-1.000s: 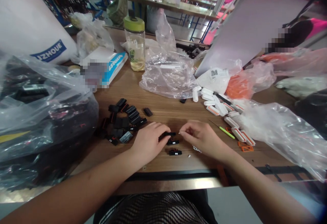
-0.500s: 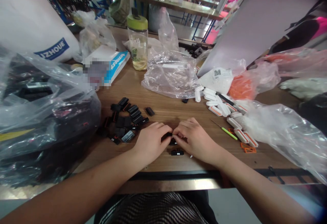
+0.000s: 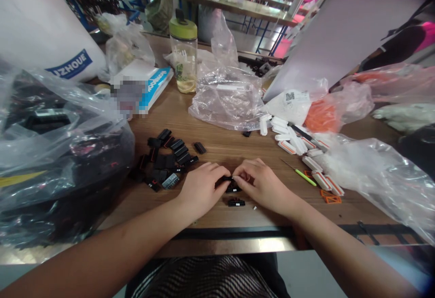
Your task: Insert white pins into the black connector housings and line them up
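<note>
A black plastic connector housing (image 3: 223, 180) is pinched between the thumb and fingers of my left hand (image 3: 204, 188). Against its right end, my right hand (image 3: 260, 182) has thumb and forefinger pressed together; anything between those tips is too small to make out. Just below the fingertips lies a second black connector (image 3: 233, 189) with white dots. Closer to the table edge is another black connector (image 3: 236, 203), also with white dots. Beside it rests a tiny white piece (image 3: 254, 207).
Left of my hands is a pile of black connectors (image 3: 165, 161); a large plastic bag (image 3: 68, 166) bulges beyond it. On the right lie white and orange parts (image 3: 295, 144), a green-handled pick (image 3: 305, 177) and orange frames (image 3: 330, 197). A bottle (image 3: 183, 62) stands behind.
My right hand has shifted slightly right, its fingers curling more and uncovering more of the connector below. My left hand stays almost in place with its connector.
</note>
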The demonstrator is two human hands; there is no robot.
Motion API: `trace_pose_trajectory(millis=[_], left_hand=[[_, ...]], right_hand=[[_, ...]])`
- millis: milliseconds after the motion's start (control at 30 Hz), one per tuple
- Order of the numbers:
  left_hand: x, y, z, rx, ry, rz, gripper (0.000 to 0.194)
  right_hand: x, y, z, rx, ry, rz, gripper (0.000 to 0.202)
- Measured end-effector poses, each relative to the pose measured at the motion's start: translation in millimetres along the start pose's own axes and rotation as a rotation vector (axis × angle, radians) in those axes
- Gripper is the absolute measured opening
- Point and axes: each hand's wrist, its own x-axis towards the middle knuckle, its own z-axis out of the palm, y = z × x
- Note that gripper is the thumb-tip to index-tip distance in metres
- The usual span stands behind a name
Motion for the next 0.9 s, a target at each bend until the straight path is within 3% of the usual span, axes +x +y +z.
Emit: trace_pose_trajectory(millis=[733,900], left_hand=[[0.7,0.8,-0.8,0.007,-0.012,-0.004,0.005],[1.1,0.4,-0.5,0.0,-0.007,0.0,0.006]], right_hand=[[-1.1,-5.5,0.5,-0.237,-0.074,-0.096,0.022],[0.7,-4.4,-1.5,-0.154,-0.069,-0.045,0.017]])
